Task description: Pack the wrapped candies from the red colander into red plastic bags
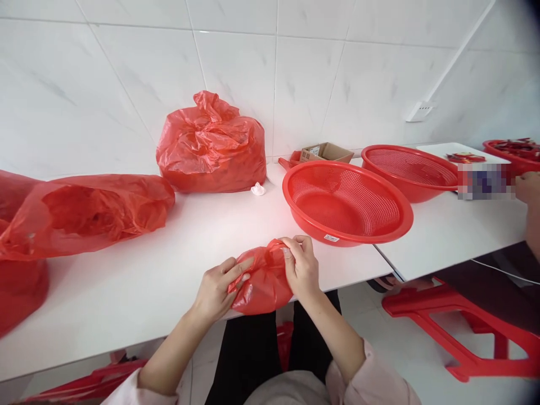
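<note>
At the left, a loose red bag [93,211] lies across the table, and a large bag [211,154] with a bunched top sits by the wall. The left hand [213,287] grips the side of a small red bag [264,289] at the table's near edge, between both hands; the right hand [304,270] pinches its gathered top. The work in hand looks like handling that bunched plastic, and working it further would likely call for a steady hold on the left and a light pinch on the right. The white table [169,267] bears a crumpled tissue [258,189], an empty basin [382,208], a cardboard box [340,153] and a second basin [422,194]. Behind is a marbled tile wall [312,84] with a socket [419,111]; at the right are a red stool [476,363] and another person's hand [527,188].
</note>
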Demonstrator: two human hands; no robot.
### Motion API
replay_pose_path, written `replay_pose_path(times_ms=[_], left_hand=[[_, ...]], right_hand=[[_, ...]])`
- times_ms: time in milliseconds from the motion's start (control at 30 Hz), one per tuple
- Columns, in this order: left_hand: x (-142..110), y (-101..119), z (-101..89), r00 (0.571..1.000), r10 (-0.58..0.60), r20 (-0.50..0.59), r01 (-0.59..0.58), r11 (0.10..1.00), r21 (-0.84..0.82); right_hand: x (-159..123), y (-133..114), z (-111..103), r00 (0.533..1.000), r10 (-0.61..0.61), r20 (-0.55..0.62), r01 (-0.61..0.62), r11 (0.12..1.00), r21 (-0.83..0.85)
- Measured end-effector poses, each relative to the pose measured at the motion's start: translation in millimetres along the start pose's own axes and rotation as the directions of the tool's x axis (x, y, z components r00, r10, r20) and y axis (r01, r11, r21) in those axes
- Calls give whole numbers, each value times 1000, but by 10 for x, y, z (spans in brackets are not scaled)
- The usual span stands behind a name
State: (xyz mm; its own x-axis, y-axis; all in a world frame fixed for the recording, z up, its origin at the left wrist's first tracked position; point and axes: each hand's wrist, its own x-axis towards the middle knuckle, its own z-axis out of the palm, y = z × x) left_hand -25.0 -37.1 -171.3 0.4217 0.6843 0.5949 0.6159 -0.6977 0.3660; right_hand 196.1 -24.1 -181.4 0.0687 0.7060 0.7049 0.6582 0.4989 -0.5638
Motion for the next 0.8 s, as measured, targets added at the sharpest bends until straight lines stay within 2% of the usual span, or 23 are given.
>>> replay_pose_path(times_ms=[167, 300, 400, 500, 700, 800], left_hand=[[-277, -50, 5, 999, 2, 50, -6, 997, 74], [-300, -16, 77, 992, -88, 93, 71, 982, 176], [-262, 17, 138, 985, -135, 103, 106, 963, 247], [-250, 34, 175, 986, -135, 97, 101, 951, 292], [-261, 24, 197, 982, -156, 110, 120, 953, 279], [-233, 59, 97, 967, -209, 149, 189, 972, 140]], right_hand=[[-56, 211, -133, 994, -41, 103, 42, 999, -9], [-85, 222, -99, 973, 75, 216, -52, 993, -109], [-75, 219, -57, 929, 185, 321, -105, 962, -250], [-69, 222, -26, 894, 233, 382, -112, 943, -313], [-66, 224, 0, 878, 266, 398, -167, 949, -266], [-26, 190, -85, 869, 277, 410, -214, 957, -194]])
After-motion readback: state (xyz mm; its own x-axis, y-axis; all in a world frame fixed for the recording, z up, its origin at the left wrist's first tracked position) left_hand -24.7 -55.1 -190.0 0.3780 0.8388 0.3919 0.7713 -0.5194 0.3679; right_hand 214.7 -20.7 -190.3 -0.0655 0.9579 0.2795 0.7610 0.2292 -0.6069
